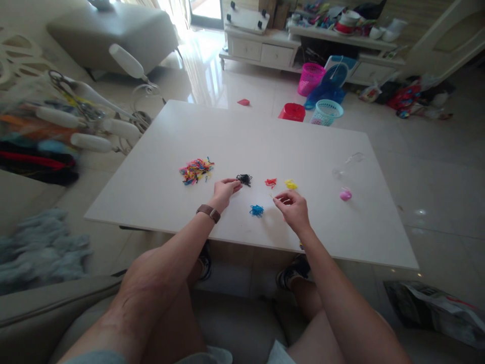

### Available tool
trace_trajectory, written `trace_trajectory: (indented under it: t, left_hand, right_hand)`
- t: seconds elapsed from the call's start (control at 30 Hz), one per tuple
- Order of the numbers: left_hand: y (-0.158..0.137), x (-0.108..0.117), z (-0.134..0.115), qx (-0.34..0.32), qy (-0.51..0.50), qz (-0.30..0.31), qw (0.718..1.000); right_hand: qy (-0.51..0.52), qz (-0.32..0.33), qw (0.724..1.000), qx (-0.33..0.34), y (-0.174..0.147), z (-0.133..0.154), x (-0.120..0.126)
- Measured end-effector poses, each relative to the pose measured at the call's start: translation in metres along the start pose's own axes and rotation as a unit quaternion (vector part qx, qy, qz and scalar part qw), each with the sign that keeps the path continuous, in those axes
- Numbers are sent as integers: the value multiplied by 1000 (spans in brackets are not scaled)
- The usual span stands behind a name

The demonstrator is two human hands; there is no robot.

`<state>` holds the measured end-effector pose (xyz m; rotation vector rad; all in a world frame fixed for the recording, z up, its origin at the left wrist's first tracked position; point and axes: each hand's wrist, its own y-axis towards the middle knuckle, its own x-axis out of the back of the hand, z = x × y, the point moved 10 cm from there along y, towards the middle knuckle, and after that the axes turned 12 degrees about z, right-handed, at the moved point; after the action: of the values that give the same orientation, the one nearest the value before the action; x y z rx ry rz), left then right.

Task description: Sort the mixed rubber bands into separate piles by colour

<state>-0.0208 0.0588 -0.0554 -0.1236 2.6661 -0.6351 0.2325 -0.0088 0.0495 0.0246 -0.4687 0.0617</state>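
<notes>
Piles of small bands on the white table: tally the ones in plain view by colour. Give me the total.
Mixed-colour pile: 1
Black pile: 1
Red pile: 1
Yellow pile: 1
Blue pile: 1
Total: 5
Not counted: the pink lump, too blurred to identify, and bits mostly hidden by the right hand and forearm.
</notes>
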Motion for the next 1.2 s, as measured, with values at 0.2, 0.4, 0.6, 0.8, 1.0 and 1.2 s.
trace_trajectory:
  t: [0.2,0.4,0.6,0.8,1.0,1.2]
  left_hand:
    - [-2,-11,-1,5,-22,28,999]
    - [-6,-15,-9,-12,-15,41,999]
    - [-14,-24,-17,-22,-6,75,997]
    - [-22,-31,-24,-13,-17,100,995]
    - [-24,-23,-29,-4,-21,98,995]
    - [-27,-6,-37,-8,5,89,996]
  right_hand:
    - [-16,-21,999,-26,-2,-3,8]
    - [-35,-93,992,-75,0,-30,39]
    - [215,-196,940,-180,-3,-105,56]
    - [322,-257,879,-240,-9,-142,51]
    - [331,-287,875,-205,7,-145,53]
    - [300,-323,881,-169,16,-145,62]
